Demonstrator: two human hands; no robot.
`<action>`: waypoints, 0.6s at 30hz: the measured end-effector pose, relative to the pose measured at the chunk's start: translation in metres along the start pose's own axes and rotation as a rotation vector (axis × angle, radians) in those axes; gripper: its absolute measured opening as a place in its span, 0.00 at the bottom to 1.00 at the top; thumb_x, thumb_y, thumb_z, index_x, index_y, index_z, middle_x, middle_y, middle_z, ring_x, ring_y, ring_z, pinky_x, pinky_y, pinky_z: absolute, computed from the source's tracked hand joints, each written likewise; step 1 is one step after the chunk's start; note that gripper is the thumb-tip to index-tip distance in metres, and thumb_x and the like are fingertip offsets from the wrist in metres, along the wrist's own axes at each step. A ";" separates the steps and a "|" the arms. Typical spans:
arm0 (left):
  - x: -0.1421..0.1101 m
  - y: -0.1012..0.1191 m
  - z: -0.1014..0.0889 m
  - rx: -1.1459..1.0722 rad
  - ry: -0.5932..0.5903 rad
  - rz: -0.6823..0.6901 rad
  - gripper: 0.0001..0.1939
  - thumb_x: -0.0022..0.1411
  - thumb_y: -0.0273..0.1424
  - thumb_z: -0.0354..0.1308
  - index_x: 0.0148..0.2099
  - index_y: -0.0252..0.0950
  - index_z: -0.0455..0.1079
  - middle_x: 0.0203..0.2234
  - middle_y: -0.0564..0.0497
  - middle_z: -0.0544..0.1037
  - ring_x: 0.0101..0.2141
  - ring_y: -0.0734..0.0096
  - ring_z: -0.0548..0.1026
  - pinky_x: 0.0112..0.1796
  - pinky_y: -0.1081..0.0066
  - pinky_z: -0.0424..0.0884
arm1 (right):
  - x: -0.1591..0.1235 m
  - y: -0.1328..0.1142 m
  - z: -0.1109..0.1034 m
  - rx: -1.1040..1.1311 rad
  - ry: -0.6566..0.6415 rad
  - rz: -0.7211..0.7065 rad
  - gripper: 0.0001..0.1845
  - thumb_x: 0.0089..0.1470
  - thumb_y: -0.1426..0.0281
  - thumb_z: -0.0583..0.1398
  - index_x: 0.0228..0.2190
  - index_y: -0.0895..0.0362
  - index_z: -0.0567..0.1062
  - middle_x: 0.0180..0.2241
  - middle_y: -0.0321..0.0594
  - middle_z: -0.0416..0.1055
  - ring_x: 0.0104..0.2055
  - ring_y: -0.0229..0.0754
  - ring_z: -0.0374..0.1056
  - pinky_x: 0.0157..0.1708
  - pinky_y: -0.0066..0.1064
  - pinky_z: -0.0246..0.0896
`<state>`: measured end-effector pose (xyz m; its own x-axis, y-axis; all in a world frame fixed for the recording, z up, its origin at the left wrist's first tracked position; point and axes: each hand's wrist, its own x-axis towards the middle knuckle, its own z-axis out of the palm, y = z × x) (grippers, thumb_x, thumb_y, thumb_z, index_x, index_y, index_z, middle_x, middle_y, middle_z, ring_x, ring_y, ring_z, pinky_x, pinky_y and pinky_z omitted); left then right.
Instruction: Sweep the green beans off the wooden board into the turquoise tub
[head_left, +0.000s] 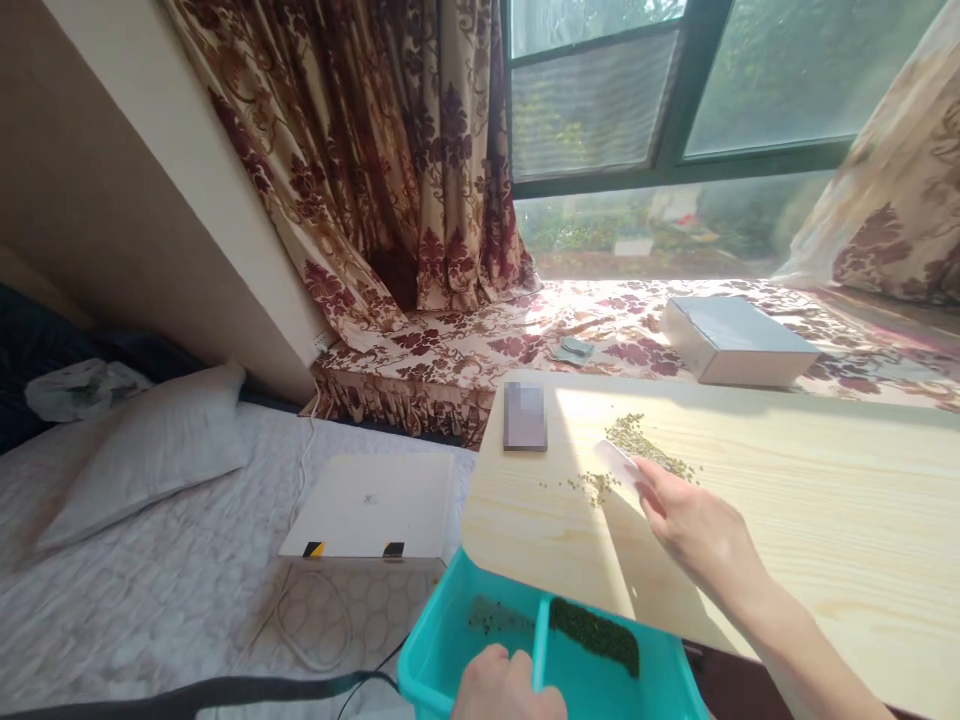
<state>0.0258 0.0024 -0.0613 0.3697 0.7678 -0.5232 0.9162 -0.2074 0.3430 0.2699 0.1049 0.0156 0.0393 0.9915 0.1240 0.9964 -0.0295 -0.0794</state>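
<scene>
My right hand (701, 520) is over the pale wooden table, closed on a thin, whitish flat scraper (616, 462). Its edge rests by scattered small greenish beans (646, 446), with a smaller heap of beans (596, 487) just to its left. Below the table's edge is a turquoise two-compartment bin (429, 640). My left hand (506, 688) is closed around the bin's divider (541, 640), fingers on the left side and thumb on the right. Dark green beans (596, 635) lie along the far wall of the right compartment. A few beans (491, 618) are scattered in the left one.
A phone-like device (525, 416) lies near the left end of the table (810, 500). Beyond it, a white box (742, 340) and a folded cloth (574, 349) sit on the window ledge. To the left, a white flat box (371, 505), cables and a pillow (157, 450) are on the bed.
</scene>
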 end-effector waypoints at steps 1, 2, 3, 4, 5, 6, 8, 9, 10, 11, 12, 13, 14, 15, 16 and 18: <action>-0.002 0.003 -0.004 0.026 -0.014 0.036 0.04 0.62 0.29 0.59 0.37 0.39 0.76 0.36 0.42 0.76 0.42 0.48 0.74 0.38 0.62 0.65 | 0.001 -0.005 0.000 -0.011 -0.003 -0.003 0.20 0.61 0.72 0.51 0.47 0.50 0.79 0.31 0.41 0.82 0.29 0.45 0.76 0.24 0.31 0.57; -0.006 0.006 -0.010 0.050 -0.036 0.064 0.05 0.63 0.32 0.60 0.38 0.39 0.77 0.37 0.42 0.77 0.42 0.48 0.75 0.40 0.61 0.66 | 0.002 -0.009 0.000 -0.019 -0.005 -0.008 0.20 0.61 0.73 0.51 0.47 0.50 0.79 0.32 0.41 0.82 0.30 0.45 0.76 0.24 0.31 0.56; -0.010 0.009 -0.017 0.064 -0.069 0.083 0.08 0.61 0.36 0.64 0.40 0.38 0.77 0.38 0.41 0.77 0.43 0.47 0.74 0.42 0.60 0.67 | 0.003 -0.013 0.000 -0.024 -0.003 -0.015 0.20 0.61 0.73 0.51 0.46 0.50 0.79 0.33 0.41 0.82 0.31 0.44 0.76 0.24 0.30 0.56; -0.014 0.012 -0.023 0.065 -0.060 0.090 0.12 0.60 0.40 0.67 0.42 0.38 0.78 0.40 0.42 0.77 0.44 0.47 0.74 0.43 0.59 0.68 | 0.003 -0.016 0.002 -0.026 0.000 -0.024 0.20 0.61 0.74 0.51 0.45 0.49 0.79 0.33 0.40 0.82 0.31 0.44 0.76 0.24 0.30 0.55; -0.018 0.014 -0.029 0.068 -0.048 0.086 0.14 0.61 0.42 0.67 0.44 0.38 0.78 0.41 0.42 0.77 0.45 0.47 0.74 0.45 0.58 0.69 | 0.003 -0.019 0.003 -0.027 0.002 -0.033 0.20 0.61 0.73 0.51 0.45 0.49 0.79 0.33 0.40 0.82 0.31 0.43 0.76 0.24 0.30 0.55; -0.022 0.017 -0.035 0.071 -0.038 0.074 0.16 0.61 0.43 0.67 0.45 0.38 0.78 0.42 0.41 0.78 0.46 0.48 0.74 0.47 0.58 0.69 | 0.002 -0.022 0.005 -0.028 0.006 -0.045 0.20 0.61 0.73 0.51 0.45 0.49 0.79 0.33 0.39 0.82 0.31 0.43 0.76 0.25 0.30 0.55; -0.026 0.021 -0.042 0.071 -0.020 0.056 0.16 0.62 0.43 0.67 0.46 0.38 0.78 0.43 0.42 0.78 0.47 0.49 0.74 0.48 0.58 0.69 | 0.002 -0.027 0.008 -0.030 0.016 -0.068 0.20 0.61 0.73 0.52 0.46 0.48 0.80 0.33 0.39 0.82 0.32 0.43 0.76 0.25 0.30 0.55; -0.027 0.022 -0.043 0.067 -0.005 0.048 0.16 0.62 0.43 0.67 0.46 0.38 0.78 0.43 0.42 0.78 0.47 0.49 0.74 0.48 0.57 0.69 | 0.002 -0.029 0.010 -0.031 0.023 -0.079 0.20 0.60 0.73 0.52 0.46 0.48 0.80 0.34 0.39 0.83 0.32 0.43 0.76 0.25 0.30 0.55; -0.027 0.024 -0.044 0.062 0.012 0.044 0.15 0.62 0.42 0.67 0.46 0.38 0.79 0.43 0.42 0.78 0.47 0.49 0.74 0.48 0.57 0.70 | 0.002 -0.031 0.011 -0.033 0.031 -0.088 0.20 0.60 0.73 0.53 0.47 0.48 0.80 0.34 0.39 0.83 0.32 0.43 0.76 0.25 0.30 0.56; -0.027 0.025 -0.045 0.057 0.028 0.042 0.15 0.63 0.41 0.66 0.46 0.38 0.79 0.42 0.42 0.78 0.47 0.49 0.74 0.48 0.57 0.70 | 0.002 -0.032 0.012 -0.033 0.039 -0.097 0.20 0.61 0.73 0.52 0.47 0.48 0.80 0.35 0.40 0.83 0.32 0.44 0.76 0.25 0.31 0.56; -0.027 0.026 -0.046 0.052 0.042 0.041 0.14 0.63 0.41 0.67 0.45 0.37 0.79 0.42 0.42 0.78 0.47 0.49 0.74 0.48 0.57 0.70 | 0.001 -0.034 0.013 -0.033 0.047 -0.107 0.21 0.61 0.73 0.52 0.48 0.48 0.80 0.35 0.41 0.83 0.32 0.44 0.76 0.25 0.31 0.56; -0.027 0.027 -0.046 0.049 0.051 0.041 0.14 0.63 0.40 0.67 0.45 0.37 0.79 0.41 0.42 0.79 0.47 0.48 0.74 0.48 0.57 0.70 | 0.001 -0.035 0.014 -0.032 0.052 -0.116 0.21 0.61 0.73 0.52 0.48 0.48 0.80 0.35 0.41 0.83 0.32 0.44 0.76 0.25 0.31 0.57; -0.027 0.028 -0.048 0.047 0.054 0.041 0.14 0.63 0.40 0.66 0.46 0.37 0.79 0.41 0.42 0.79 0.47 0.48 0.74 0.48 0.56 0.70 | 0.001 -0.035 0.015 -0.029 0.055 -0.126 0.21 0.61 0.72 0.52 0.48 0.48 0.80 0.35 0.41 0.83 0.32 0.44 0.76 0.26 0.31 0.57; -0.027 0.028 -0.049 0.047 0.051 0.038 0.14 0.63 0.40 0.66 0.46 0.37 0.79 0.41 0.41 0.79 0.47 0.48 0.74 0.48 0.56 0.70 | 0.000 -0.036 0.016 -0.026 0.056 -0.134 0.21 0.61 0.72 0.52 0.48 0.47 0.80 0.35 0.40 0.83 0.32 0.44 0.76 0.26 0.31 0.58; -0.028 0.029 -0.051 0.046 0.044 0.036 0.14 0.63 0.40 0.66 0.46 0.36 0.79 0.42 0.41 0.79 0.47 0.48 0.74 0.48 0.56 0.70 | -0.001 -0.036 0.017 -0.023 0.056 -0.139 0.21 0.61 0.72 0.52 0.48 0.47 0.80 0.35 0.40 0.83 0.32 0.44 0.76 0.26 0.31 0.58; -0.031 0.030 -0.054 0.045 0.025 0.030 0.15 0.64 0.40 0.66 0.47 0.36 0.79 0.43 0.40 0.78 0.48 0.48 0.74 0.49 0.57 0.69 | -0.003 -0.036 0.021 -0.014 0.051 -0.143 0.21 0.60 0.72 0.53 0.48 0.47 0.80 0.35 0.39 0.83 0.32 0.44 0.76 0.26 0.31 0.57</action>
<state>0.0332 0.0058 0.0073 0.3938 0.7757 -0.4931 0.9109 -0.2574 0.3226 0.2324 0.1059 -0.0026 -0.1001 0.9779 0.1835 0.9930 0.1098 -0.0433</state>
